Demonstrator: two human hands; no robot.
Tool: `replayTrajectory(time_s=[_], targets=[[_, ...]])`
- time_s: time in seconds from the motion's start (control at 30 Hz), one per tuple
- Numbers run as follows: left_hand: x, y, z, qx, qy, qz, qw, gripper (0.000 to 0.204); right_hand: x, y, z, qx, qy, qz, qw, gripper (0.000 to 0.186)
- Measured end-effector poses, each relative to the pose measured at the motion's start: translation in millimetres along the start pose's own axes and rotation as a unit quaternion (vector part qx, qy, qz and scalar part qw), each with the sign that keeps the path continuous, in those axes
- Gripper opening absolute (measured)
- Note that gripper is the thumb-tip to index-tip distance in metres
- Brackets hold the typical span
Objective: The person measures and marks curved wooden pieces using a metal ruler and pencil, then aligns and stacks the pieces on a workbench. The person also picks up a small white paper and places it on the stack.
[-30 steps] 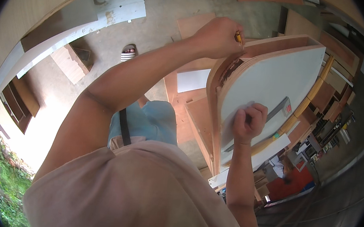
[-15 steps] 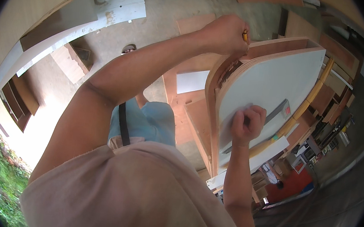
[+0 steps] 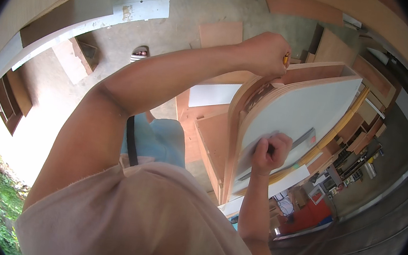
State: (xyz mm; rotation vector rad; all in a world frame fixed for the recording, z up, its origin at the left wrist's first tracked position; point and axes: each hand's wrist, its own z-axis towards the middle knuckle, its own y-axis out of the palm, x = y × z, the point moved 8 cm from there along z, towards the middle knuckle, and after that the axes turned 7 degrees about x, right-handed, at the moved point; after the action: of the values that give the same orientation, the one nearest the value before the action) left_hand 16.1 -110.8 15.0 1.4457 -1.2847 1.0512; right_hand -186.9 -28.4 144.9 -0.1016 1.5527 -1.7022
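A person is holding up a big curved wooden piece (image 3: 314,75), and it is standing in front of them, a bit to the right. Its bent wood edges and white face (image 3: 305,106) are already sitting together in one shape, so that part is looking done. Along the upper side, the hollow (image 3: 254,97) between the edges is lying open, and its inside is looking rough and brown near the bend, so that part is not looking finished. The left hand (image 3: 266,54) is closing tightly around a small yellow-orange thing (image 3: 286,59), right over the open side. The right hand (image 3: 271,154) is curling into a loose fist against the white face; I cannot tell if anything is inside it. A grey strip (image 3: 303,139) is lying on the white face, just beside that fist.
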Motion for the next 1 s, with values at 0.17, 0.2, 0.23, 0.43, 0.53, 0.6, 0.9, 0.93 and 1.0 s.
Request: replayTrajectory(time_s=[0.17,0.2,0.23,0.43,0.53,0.6,0.9,0.93,1.0], targets=[[0.7,-3.6,-3.2,0.011,0.014,0.017,1.000,0.016,0.7,-0.1,-1.1,0.002,0.001,-0.001,1.000,0.014],[-0.1,-1.9,-2.8,0.006,0.012,0.013,1.000,0.016,0.2,-0.1,-1.3,0.001,-0.001,-0.006,1.000,0.014],[0.9,-0.8,-1.0,0.005,0.014,0.012,1.000,0.016,0.1,-0.1,-1.3,0.006,0.004,-0.002,1.000,0.014],[2.8,-0.1,4.7,0.012,0.026,0.023,0.999,0.016,-1.6,1.2,0.5,0.003,-0.003,-0.001,1.000,0.014],[3.4,-4.1,1.4,0.027,0.022,0.009,0.999,0.017,-2.4,1.0,0.2,0.005,-0.010,-0.005,1.000,0.014],[3.8,-11.8,-3.9,0.062,0.017,-0.002,0.998,0.018,-1.8,0.9,0.1,0.010,-0.017,-0.006,1.000,0.015],[-32.4,-72.6,-112.4,0.218,-0.060,-0.154,0.962,0.018,-12.4,-3.9,0.9,0.023,-0.020,0.020,0.999,0.009],[-36.3,-76.0,-130.5,0.228,-0.069,-0.118,0.964,0.017,-12.6,-3.8,2.0,0.025,-0.021,0.024,0.999,0.007],[-48.2,-72.9,-170.2,0.224,-0.082,-0.156,0.959,0.014,-9.7,-3.4,-1.8,0.026,-0.022,0.032,0.999,0.005]])
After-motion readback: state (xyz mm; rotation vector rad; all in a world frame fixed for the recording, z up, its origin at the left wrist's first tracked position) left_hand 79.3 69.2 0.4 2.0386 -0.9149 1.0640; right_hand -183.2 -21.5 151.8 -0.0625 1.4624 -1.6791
